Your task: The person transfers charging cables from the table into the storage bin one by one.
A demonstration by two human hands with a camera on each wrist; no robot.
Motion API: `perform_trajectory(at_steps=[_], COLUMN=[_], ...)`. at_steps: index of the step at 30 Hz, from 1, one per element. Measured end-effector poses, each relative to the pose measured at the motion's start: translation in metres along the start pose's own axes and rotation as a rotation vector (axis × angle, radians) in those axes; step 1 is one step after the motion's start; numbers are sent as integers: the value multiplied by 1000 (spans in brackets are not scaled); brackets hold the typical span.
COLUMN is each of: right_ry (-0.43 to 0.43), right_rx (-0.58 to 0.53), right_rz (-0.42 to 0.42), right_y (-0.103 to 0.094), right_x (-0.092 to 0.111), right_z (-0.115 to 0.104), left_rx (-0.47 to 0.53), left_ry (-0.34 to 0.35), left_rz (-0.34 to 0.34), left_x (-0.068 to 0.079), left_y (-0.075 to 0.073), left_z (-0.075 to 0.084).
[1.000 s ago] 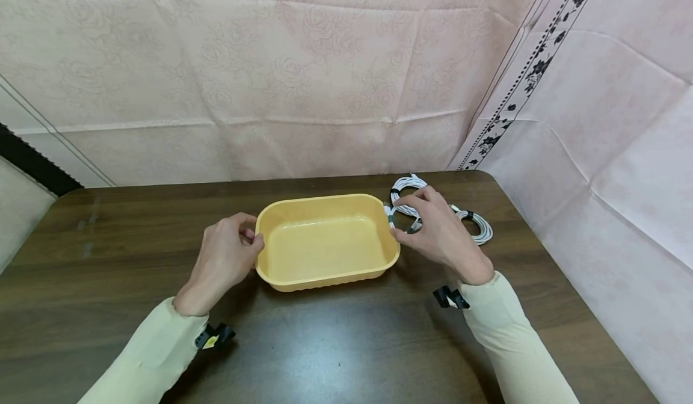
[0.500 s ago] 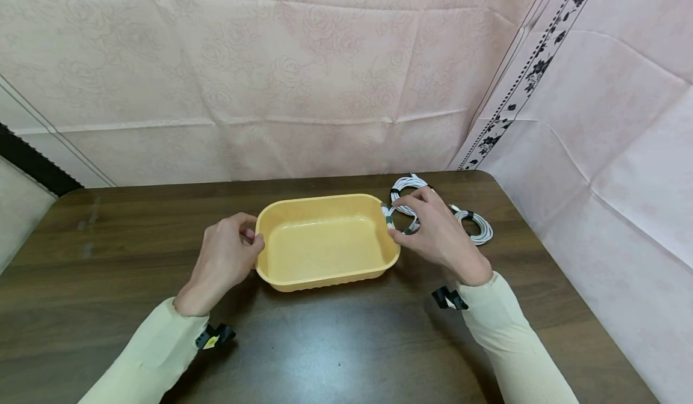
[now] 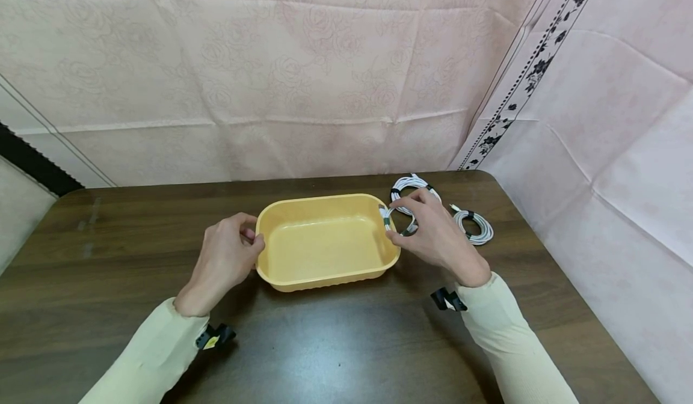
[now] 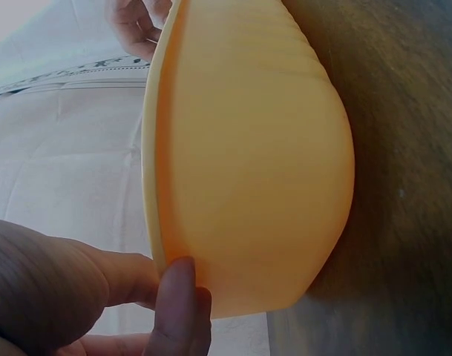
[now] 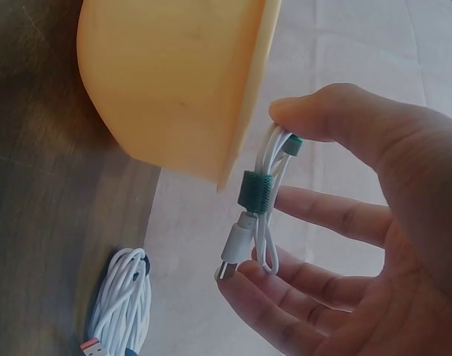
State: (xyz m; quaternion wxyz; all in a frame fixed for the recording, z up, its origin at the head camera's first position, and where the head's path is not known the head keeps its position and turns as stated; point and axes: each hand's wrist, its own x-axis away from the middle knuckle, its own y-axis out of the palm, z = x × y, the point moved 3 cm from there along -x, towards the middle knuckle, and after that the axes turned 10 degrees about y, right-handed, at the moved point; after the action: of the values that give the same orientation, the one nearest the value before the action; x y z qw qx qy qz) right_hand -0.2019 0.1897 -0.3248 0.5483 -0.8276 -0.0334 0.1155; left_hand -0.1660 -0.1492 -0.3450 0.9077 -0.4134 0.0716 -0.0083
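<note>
A yellow plastic tub [image 3: 325, 247] stands on the dark wooden table. My left hand [image 3: 224, 258] pinches its left rim; in the left wrist view a fingertip [image 4: 177, 293] presses on the outer wall just below the lip. At the tub's right rim, my right hand [image 3: 433, 232] holds a small coiled white USB cable [image 5: 269, 156] between thumb and fingers. Green ties [image 5: 255, 191] bind this coil, and its metal plug [image 5: 227, 270] points down toward the fingertips. From the head view, the cable overlaps the tub's right edge.
Behind the right hand lies a white coiled cable [image 3: 402, 186] with black ties. Another white coil [image 3: 483, 229] rests farther right, near the table's [image 3: 135, 223] right edge. Patterned pale cloth [image 3: 303, 79] hangs behind the table and along its right side.
My right hand has shifted slightly left with the green-tied cable, which now overlaps the tub's right rim more. The left hand and the tub have stayed in place.
</note>
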Motion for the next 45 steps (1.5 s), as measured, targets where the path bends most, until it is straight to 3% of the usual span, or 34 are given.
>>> perform_trajectory(at_steps=[45], right_ry=[-5], right_rx=[-4], right_rz=[-4], right_y=[3], right_x=[4], right_z=[-9], left_rx=[12], left_ry=[14], left_rz=[8], left_x=[0], left_y=[0], left_z=[-1])
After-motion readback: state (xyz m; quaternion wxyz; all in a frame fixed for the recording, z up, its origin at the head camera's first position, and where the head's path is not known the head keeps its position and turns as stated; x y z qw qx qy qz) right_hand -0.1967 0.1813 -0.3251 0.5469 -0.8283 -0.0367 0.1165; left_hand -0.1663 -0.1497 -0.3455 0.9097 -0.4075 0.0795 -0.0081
